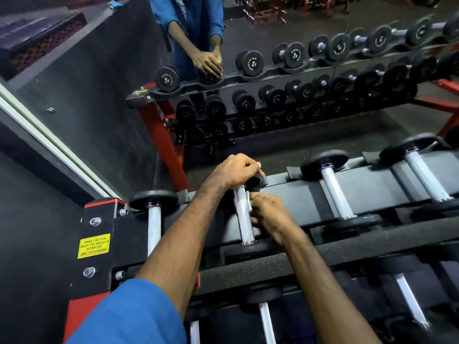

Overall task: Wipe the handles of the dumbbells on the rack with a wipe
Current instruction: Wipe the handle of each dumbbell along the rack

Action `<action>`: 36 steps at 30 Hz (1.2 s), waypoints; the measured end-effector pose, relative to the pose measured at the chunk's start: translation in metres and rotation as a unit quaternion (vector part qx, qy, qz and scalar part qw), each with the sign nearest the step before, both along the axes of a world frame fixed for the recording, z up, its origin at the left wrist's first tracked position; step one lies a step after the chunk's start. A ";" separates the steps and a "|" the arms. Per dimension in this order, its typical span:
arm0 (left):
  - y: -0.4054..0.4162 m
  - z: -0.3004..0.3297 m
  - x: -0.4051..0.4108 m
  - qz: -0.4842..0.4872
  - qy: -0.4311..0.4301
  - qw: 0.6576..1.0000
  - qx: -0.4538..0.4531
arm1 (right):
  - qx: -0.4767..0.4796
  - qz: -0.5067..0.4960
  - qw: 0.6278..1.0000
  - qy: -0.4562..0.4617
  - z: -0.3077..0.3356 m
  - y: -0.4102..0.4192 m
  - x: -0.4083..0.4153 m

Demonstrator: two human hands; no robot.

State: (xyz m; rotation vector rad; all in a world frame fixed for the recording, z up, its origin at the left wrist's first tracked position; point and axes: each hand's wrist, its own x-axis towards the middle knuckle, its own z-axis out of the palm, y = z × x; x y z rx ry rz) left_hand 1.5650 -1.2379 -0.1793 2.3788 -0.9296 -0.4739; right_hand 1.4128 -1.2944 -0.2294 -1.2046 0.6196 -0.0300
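White wipe (249,204) is pressing against the knurled steel handle (244,219) of the second dumbbell on the top rack tier (372,180); right hand (269,217) is pinching it with curled fingers, left hand (238,171) is gripping the far black round head (255,181)

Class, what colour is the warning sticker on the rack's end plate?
Yellow with black lettering, on the sticker; head view.
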 end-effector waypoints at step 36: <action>0.005 -0.012 0.005 0.009 -0.041 0.998 -0.049 | -0.131 0.111 0.985 0.037 -0.014 -0.005 -0.037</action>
